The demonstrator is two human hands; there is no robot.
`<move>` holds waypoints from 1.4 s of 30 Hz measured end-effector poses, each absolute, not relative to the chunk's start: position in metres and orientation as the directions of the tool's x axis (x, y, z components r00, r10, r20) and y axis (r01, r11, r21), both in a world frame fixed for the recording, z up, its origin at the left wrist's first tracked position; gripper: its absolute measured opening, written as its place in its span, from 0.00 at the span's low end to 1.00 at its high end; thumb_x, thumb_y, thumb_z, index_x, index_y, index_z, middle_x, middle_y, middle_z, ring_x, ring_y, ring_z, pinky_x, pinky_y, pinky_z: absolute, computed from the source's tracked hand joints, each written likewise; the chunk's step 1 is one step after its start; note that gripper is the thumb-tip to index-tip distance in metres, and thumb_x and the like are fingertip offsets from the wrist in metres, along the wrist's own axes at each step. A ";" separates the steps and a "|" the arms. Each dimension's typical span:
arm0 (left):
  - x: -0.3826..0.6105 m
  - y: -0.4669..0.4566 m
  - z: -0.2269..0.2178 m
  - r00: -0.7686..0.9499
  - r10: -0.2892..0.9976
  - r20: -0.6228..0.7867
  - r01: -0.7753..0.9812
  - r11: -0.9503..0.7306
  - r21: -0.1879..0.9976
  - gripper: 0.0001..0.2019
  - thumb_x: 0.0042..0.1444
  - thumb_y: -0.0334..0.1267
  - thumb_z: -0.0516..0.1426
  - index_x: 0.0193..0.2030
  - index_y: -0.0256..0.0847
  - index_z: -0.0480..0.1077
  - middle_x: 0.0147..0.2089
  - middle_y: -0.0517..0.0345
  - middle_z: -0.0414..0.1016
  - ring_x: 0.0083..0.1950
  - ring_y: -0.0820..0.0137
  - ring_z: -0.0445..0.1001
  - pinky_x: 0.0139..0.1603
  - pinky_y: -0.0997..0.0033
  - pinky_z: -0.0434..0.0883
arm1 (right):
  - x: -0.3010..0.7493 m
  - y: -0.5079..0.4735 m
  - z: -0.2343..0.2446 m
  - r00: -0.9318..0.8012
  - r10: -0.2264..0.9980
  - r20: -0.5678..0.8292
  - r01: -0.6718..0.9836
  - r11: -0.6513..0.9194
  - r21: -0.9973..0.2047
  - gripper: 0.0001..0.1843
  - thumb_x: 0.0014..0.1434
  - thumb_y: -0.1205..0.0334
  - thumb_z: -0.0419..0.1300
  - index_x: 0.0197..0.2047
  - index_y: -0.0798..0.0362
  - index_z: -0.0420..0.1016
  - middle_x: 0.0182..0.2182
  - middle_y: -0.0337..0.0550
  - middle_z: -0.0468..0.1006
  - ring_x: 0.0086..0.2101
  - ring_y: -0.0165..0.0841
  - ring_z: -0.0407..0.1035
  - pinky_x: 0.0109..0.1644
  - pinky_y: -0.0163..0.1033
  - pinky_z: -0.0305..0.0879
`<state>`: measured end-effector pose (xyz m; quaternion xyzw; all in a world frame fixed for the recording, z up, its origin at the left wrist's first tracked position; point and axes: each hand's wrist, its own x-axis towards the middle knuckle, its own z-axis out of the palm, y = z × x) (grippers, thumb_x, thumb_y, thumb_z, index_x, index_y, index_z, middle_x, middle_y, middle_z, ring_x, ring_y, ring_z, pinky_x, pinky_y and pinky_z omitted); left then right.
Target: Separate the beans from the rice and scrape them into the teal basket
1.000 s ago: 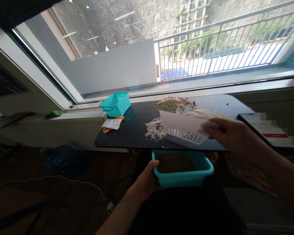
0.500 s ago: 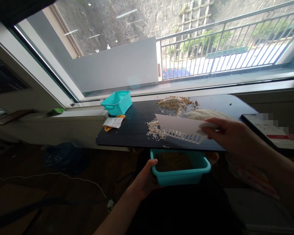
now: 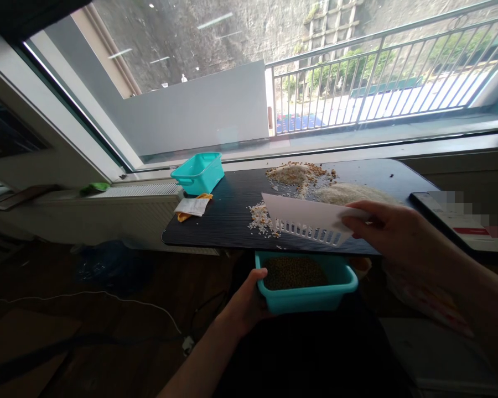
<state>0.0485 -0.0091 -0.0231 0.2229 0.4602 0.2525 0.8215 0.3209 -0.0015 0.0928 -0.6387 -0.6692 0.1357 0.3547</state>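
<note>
My left hand (image 3: 247,301) grips the left end of a teal plastic bin (image 3: 311,298) filled with brown beans, held just below the front edge of the dark table (image 3: 232,221). My right hand (image 3: 388,229) is closed on a white slotted plastic scraper (image 3: 305,218), its edge resting on the table beside a small heap of mixed grains (image 3: 261,218). Farther back lie a mixed pile of rice and beans (image 3: 296,172) and a pile of white rice (image 3: 348,193).
An empty teal bin (image 3: 197,173) stands at the table's back left, with a small white and orange packet (image 3: 193,207) before it. A phone (image 3: 452,221) lies at the right end. A window and railing are behind; a white cable (image 3: 108,296) runs across the floor.
The scraper has slid slightly left and back toward the small grain heap. The bin under the edge has barely shifted.
</note>
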 end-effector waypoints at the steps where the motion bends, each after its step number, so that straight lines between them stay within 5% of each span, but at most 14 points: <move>1: 0.048 -0.009 -0.023 0.452 0.620 -0.642 -0.209 0.773 0.600 0.29 0.54 0.53 0.53 0.58 0.38 0.66 0.49 0.47 0.77 0.40 0.64 0.76 0.44 0.63 0.71 | 0.319 -0.004 0.093 0.060 0.954 0.295 0.746 0.153 -0.648 0.14 0.54 0.49 0.57 0.35 0.49 0.78 0.22 0.39 0.77 0.24 0.36 0.71 0.26 0.39 0.66; 8: 0.048 -0.010 -0.023 0.456 0.623 -0.635 -0.200 0.767 0.609 0.29 0.54 0.54 0.53 0.58 0.39 0.67 0.48 0.48 0.78 0.42 0.62 0.76 0.44 0.64 0.71 | 0.316 -0.014 0.081 0.088 0.979 0.186 0.679 0.078 -0.730 0.16 0.53 0.49 0.58 0.36 0.50 0.78 0.24 0.39 0.79 0.25 0.36 0.73 0.26 0.38 0.68; 15: 0.050 -0.010 -0.023 0.424 0.615 -0.665 -0.205 0.780 0.591 0.25 0.56 0.53 0.52 0.54 0.40 0.69 0.44 0.51 0.79 0.40 0.64 0.76 0.44 0.64 0.71 | 0.329 -0.004 0.084 0.213 0.946 0.245 0.756 -0.001 -0.654 0.20 0.50 0.48 0.58 0.39 0.53 0.79 0.23 0.43 0.79 0.26 0.38 0.73 0.30 0.41 0.67; 24: 0.049 -0.009 -0.021 0.452 0.620 -0.641 -0.206 0.772 0.601 0.26 0.56 0.53 0.52 0.55 0.39 0.68 0.45 0.49 0.78 0.39 0.64 0.76 0.44 0.64 0.70 | 0.315 0.005 0.093 0.141 0.931 0.337 0.800 0.093 -0.593 0.17 0.50 0.49 0.56 0.34 0.51 0.79 0.20 0.40 0.76 0.23 0.35 0.69 0.27 0.39 0.62; 42: 0.049 -0.011 -0.022 0.450 0.624 -0.639 -0.216 0.770 0.600 0.27 0.54 0.53 0.53 0.56 0.38 0.68 0.45 0.48 0.78 0.42 0.61 0.76 0.44 0.63 0.70 | 0.322 -0.011 0.097 0.014 0.968 0.252 0.777 0.148 -0.612 0.20 0.55 0.44 0.56 0.37 0.51 0.79 0.25 0.40 0.79 0.24 0.33 0.69 0.28 0.38 0.64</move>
